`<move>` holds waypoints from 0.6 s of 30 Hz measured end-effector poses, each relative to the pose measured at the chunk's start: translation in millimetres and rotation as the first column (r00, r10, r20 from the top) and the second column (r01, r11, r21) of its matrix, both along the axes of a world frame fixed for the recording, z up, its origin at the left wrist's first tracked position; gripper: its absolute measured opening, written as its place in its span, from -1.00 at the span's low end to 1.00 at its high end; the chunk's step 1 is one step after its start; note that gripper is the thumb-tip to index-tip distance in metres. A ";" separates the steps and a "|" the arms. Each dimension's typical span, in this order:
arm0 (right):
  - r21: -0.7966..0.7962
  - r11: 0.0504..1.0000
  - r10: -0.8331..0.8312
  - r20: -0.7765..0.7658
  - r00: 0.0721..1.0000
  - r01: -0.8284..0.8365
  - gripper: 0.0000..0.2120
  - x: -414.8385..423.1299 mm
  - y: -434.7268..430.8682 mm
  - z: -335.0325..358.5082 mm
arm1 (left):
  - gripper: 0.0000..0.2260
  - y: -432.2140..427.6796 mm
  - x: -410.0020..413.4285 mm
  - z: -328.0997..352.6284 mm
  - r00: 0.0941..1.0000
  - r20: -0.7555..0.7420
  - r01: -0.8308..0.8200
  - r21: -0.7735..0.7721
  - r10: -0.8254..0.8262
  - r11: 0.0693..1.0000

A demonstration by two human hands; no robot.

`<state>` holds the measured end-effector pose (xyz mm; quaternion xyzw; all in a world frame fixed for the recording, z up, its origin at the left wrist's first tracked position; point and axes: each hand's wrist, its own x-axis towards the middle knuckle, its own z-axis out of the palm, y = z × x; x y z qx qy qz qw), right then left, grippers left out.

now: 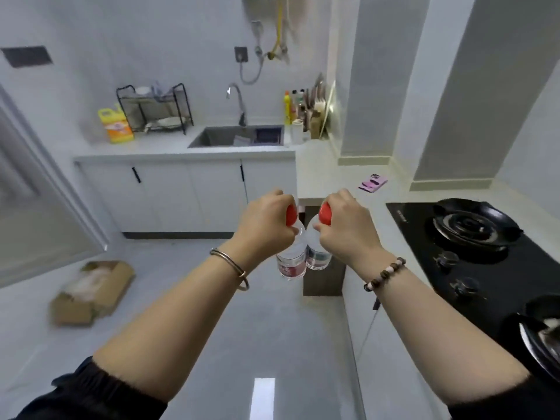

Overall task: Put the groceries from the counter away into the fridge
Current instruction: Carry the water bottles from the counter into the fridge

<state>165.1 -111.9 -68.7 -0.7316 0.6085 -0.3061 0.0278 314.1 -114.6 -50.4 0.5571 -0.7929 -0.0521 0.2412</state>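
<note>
Two clear water bottles with red caps hang side by side in mid-air over the grey floor. My left hand (266,219) grips the left bottle (292,262) around its cap and neck. My right hand (345,222) grips the right bottle (318,256) the same way. The bottles touch each other at their shoulders. Both have red-and-white labels near the bottom. No fridge is in view.
An L-shaped white counter (312,171) runs ahead and to the right, with a sink (239,136), a dish rack (154,109), a yellow jug (116,125) and a pink item (373,182). A black gas hob (472,247) is on the right. An open cardboard box (91,292) lies on the floor.
</note>
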 end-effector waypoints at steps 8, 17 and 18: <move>0.099 0.912 0.406 -0.080 0.910 -0.398 -0.84 190.1 -24.6 -19.7 | -0.76 30.3 186.0 -14.8 0.919 0.051 -0.392 0.010 0.391 0.920; 0.264 0.660 0.745 -0.106 0.659 -0.704 -0.83 358.3 -9.2 -58.4 | -0.77 91.0 327.5 -48.6 0.708 0.088 -0.706 0.095 0.701 0.702; 0.266 0.627 0.774 -0.106 0.625 -0.732 -0.83 373.3 -7.9 -60.7 | -0.78 97.0 337.9 -51.1 0.681 0.087 -0.733 0.092 0.727 0.674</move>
